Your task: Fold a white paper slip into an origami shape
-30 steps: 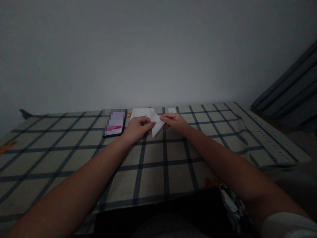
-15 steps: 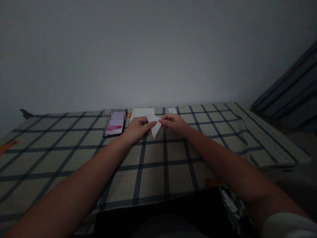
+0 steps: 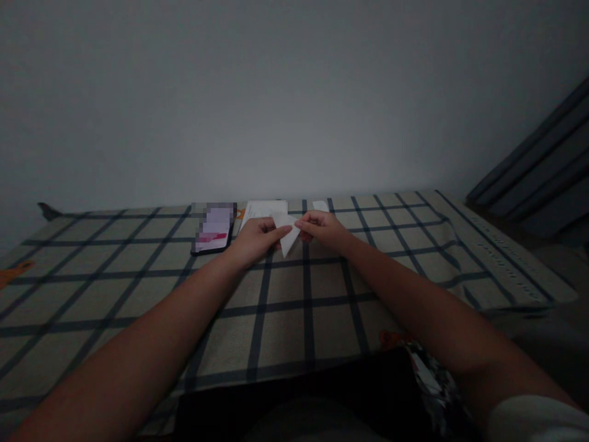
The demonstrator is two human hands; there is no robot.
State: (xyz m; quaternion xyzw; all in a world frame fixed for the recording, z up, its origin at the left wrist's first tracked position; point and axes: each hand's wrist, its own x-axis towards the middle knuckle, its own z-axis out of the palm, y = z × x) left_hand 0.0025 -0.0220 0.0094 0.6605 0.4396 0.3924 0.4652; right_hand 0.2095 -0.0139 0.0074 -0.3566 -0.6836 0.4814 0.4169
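Since earlier frame, white paper point(image 3: 288, 239) dipped at top corner; now nearer far edge of bench point(image 3: 283, 328). Left hand point(image 3: 256, 237), right hand point(image 3: 324, 226): both grips pinched on it. Uneven thumb pull could skew fold, tear corner.

White, pointed piece of folded paper point(image 3: 286, 242): matt, smooth-faced; white rectangular printed sheet point(image 3: 265, 208) and small white scrap point(image 3: 319, 205) look papery and matt too. Cream-and-dark-blue checked cloth point(image 3: 285, 328): woven, matt, slightly coarse; dark grey pleated curtain point(image 3: 538, 153): matt fabric. Black-edged rectangular phone point(image 3: 218, 222): smooth, glass-like screen; pale grey wall point(image 3: 294, 110): matt.
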